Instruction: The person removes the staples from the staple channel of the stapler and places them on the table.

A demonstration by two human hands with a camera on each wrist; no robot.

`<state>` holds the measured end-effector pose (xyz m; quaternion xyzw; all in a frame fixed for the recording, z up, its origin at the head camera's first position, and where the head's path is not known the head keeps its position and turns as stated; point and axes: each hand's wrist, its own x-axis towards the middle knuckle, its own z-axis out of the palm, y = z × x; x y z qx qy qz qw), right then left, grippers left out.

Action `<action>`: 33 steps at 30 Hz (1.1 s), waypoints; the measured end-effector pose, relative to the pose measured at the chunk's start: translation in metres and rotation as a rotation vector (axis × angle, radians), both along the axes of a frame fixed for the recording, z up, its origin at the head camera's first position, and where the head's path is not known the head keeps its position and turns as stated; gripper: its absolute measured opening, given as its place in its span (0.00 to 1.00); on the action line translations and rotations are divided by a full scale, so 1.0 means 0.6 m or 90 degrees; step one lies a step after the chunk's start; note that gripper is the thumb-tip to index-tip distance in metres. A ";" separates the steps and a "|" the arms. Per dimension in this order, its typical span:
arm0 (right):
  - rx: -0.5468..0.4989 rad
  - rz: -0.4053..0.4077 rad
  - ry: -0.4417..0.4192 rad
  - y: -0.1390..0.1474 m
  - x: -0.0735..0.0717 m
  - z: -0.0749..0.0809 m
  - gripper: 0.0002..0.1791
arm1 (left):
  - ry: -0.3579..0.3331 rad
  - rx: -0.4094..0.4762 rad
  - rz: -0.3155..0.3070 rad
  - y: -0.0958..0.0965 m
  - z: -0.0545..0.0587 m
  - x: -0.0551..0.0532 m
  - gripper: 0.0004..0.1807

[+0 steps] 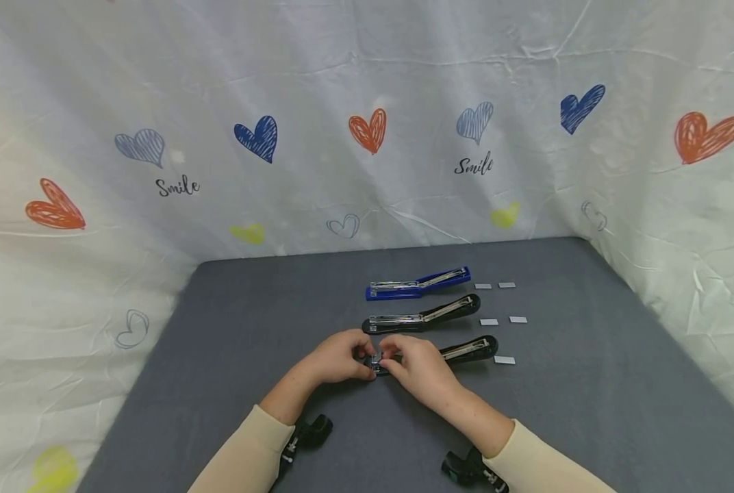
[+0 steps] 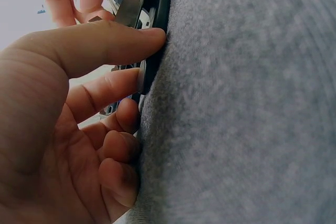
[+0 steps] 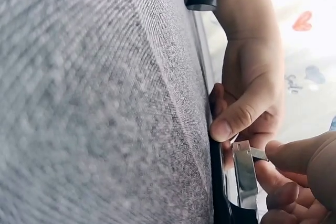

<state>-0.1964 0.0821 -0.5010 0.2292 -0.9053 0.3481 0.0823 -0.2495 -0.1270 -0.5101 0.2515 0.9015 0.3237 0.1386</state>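
A black stapler (image 1: pixel 473 349), its top arm swung wide open, lies nearest the person. My left hand (image 1: pixel 339 357) grips the left end of its base, thumb on the near side and index finger across from it; the other fingers curl beside it in the left wrist view. Over that same end, my right hand (image 1: pixel 425 373) pinches a small strip of staples (image 3: pixel 258 153) between thumb and fingers. The strip sits at a slant against the stapler's metal channel (image 3: pixel 245 174). Part of the stapler's middle is hidden behind the right hand.
Farther back lie another opened black stapler (image 1: pixel 398 323) and an opened blue stapler (image 1: pixel 394 290). To their right are several small pale strips, one (image 1: pixel 504 360) beside the near stapler. A white printed curtain (image 1: pixel 305 205) borders the grey table (image 1: pixel 250 308).
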 end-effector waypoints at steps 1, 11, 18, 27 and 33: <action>0.001 0.006 0.004 0.000 0.000 0.000 0.14 | 0.000 -0.001 0.001 0.000 0.000 0.000 0.14; 0.001 0.002 0.042 -0.003 -0.001 -0.006 0.07 | -0.005 0.001 0.001 -0.001 -0.002 0.000 0.14; 0.014 -0.009 0.029 0.000 -0.004 0.004 0.05 | 0.003 0.000 0.002 -0.001 -0.003 -0.002 0.14; -0.017 -0.028 -0.037 0.018 -0.006 0.032 0.06 | 0.004 0.000 0.000 0.002 0.002 -0.003 0.14; -0.054 -0.024 -0.083 0.031 -0.003 0.058 0.08 | 0.003 -0.003 0.004 0.002 0.002 -0.001 0.14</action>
